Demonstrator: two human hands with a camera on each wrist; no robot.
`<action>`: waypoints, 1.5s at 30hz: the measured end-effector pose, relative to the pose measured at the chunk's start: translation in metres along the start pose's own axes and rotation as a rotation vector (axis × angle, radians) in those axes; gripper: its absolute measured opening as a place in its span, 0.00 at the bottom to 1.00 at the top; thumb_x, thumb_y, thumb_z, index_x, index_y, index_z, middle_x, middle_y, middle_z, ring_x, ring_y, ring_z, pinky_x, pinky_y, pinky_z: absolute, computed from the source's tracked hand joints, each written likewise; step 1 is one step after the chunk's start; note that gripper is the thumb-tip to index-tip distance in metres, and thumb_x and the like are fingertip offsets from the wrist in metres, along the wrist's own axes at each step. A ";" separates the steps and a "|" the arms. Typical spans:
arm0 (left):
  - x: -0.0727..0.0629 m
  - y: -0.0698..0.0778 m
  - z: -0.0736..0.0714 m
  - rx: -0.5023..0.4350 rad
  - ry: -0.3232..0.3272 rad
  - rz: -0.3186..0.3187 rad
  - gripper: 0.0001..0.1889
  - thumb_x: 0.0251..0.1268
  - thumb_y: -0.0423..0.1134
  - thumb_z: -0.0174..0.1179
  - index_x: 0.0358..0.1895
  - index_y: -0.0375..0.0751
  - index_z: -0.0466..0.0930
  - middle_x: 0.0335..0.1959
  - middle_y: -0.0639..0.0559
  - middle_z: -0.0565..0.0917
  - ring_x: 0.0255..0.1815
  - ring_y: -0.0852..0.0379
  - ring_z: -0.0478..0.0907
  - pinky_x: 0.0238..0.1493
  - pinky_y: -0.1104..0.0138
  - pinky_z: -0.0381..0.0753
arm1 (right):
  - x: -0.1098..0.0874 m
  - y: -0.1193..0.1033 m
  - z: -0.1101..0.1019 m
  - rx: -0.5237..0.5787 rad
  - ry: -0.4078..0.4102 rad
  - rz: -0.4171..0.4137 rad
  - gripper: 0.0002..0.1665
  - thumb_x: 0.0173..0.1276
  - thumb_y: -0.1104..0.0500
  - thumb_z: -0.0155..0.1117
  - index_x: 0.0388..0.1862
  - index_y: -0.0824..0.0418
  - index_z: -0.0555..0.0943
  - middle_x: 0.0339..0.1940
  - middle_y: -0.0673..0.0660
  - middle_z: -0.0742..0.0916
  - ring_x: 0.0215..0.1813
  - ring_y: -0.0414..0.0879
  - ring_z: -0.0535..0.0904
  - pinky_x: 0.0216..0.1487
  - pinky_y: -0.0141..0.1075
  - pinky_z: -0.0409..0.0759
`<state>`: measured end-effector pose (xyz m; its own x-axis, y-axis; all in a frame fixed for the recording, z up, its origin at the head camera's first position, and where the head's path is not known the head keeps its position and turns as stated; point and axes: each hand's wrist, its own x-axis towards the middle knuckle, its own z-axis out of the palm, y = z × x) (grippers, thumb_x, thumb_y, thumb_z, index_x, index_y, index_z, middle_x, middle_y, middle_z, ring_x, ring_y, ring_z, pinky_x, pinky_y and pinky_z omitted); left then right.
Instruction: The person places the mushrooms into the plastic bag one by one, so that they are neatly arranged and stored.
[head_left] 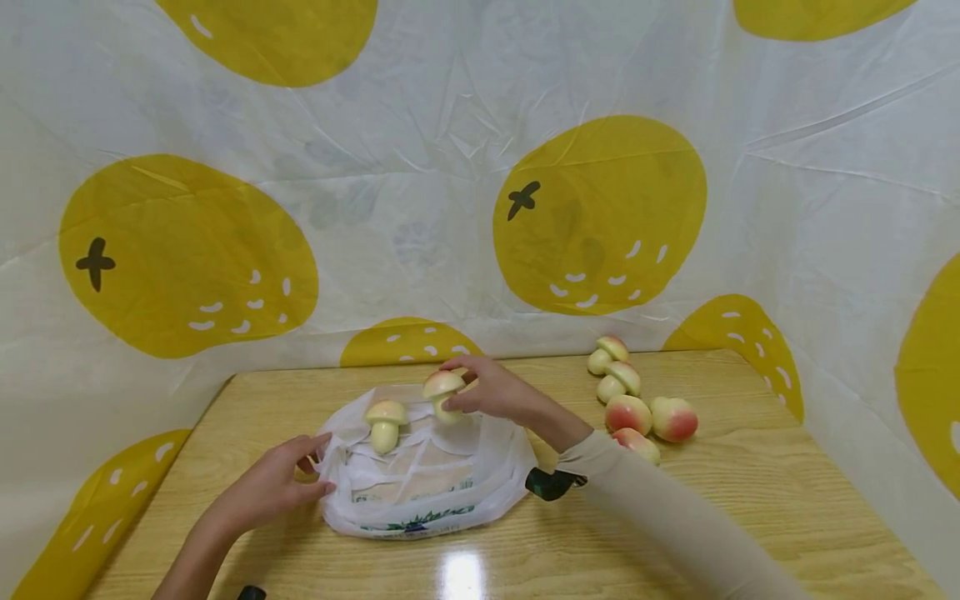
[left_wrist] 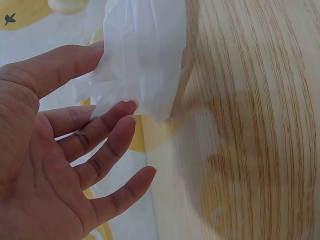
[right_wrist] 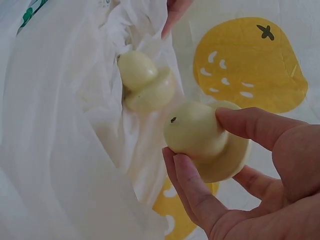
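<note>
A white plastic bag point(head_left: 502, 475) with green print lies open on the table, with a tan, flat-looking interior showing. My left hand point(head_left: 273, 487) is at its left side, thumb and index fingertips on the bunched film point(left_wrist: 142, 55), the other fingers loosely bent. In my right hand point(head_left: 491, 387), thumb and fingers grip a model mushroom point(right_wrist: 195, 132) by its pale stem, over the bag's far side. Its cap point(head_left: 442, 382) is cream with a pink top. A second mushroom point(head_left: 385, 437) like it rests on the bag, left of the held one.
At the right back of the wooden table point(head_left: 750, 500) lie two more mushrooms point(head_left: 611, 388) and several pink-and-cream peach-like fruits point(head_left: 628, 414), one partly behind my right sleeve point(head_left: 660, 508). A cloth printed with yellow fruit point(head_left: 600, 217) hangs behind the table and along its sides.
</note>
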<state>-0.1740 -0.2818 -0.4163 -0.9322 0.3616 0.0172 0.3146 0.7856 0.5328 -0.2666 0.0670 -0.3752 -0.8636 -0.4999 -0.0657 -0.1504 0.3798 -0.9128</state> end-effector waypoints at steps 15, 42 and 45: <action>-0.001 0.000 -0.001 0.007 -0.007 -0.010 0.40 0.58 0.47 0.75 0.68 0.25 0.72 0.42 0.55 0.80 0.43 0.58 0.76 0.41 0.67 0.79 | 0.015 0.005 0.029 0.015 0.053 0.045 0.31 0.59 0.64 0.78 0.61 0.62 0.77 0.49 0.63 0.80 0.38 0.47 0.81 0.41 0.36 0.84; 0.000 -0.001 -0.001 0.027 -0.007 -0.025 0.40 0.58 0.47 0.75 0.68 0.26 0.72 0.42 0.57 0.80 0.43 0.58 0.76 0.42 0.67 0.79 | 0.025 0.014 0.056 -0.304 0.146 0.060 0.32 0.55 0.55 0.82 0.54 0.61 0.76 0.39 0.55 0.84 0.36 0.46 0.78 0.36 0.35 0.77; 0.000 -0.001 -0.002 0.030 -0.012 -0.022 0.40 0.59 0.47 0.74 0.68 0.26 0.72 0.43 0.57 0.80 0.44 0.58 0.76 0.42 0.67 0.79 | 0.026 0.014 0.056 -0.308 0.137 0.070 0.32 0.56 0.54 0.82 0.55 0.62 0.76 0.39 0.55 0.84 0.36 0.45 0.77 0.35 0.34 0.76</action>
<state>-0.1751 -0.2835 -0.4157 -0.9369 0.3495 -0.0043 0.2991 0.8080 0.5077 -0.2640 0.0154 -0.4124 -0.9302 -0.3636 -0.0500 -0.2090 0.6368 -0.7422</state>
